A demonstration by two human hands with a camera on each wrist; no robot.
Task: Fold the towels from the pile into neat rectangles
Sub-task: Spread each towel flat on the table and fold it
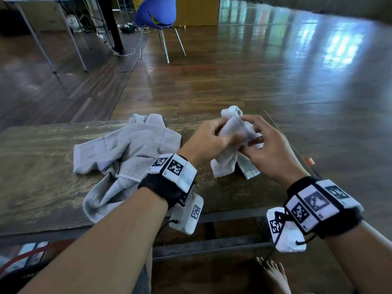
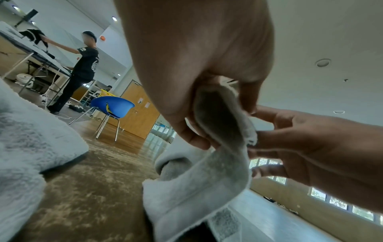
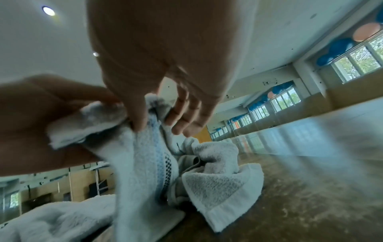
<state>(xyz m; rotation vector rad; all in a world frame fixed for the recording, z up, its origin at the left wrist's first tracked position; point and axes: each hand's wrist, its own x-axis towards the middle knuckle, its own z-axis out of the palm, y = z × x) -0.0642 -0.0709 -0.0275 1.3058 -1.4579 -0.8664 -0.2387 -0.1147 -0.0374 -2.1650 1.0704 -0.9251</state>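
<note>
Above the table (image 1: 42, 166), the left hand (image 1: 209, 137) grips a bunched white towel (image 1: 233, 132) in curled fingers while the right hand (image 1: 268, 149) pinches its edge, beside the crumpled towel pile (image 1: 127, 153).

— Any writing you can read?
— None. The wrist bands (image 1: 174, 168) carry only black-and-white square code patterns; small print beside them is too blurred. The papers on the door (image 2: 143, 101) are unreadable too.

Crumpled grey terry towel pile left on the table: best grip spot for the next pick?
On the crumpled grey terry towel pile, pinch the flat banded hem corner at its left edge, coming from the left and above. That corner lies exposed and flat on the wooden table; the middle is bunched.
</note>
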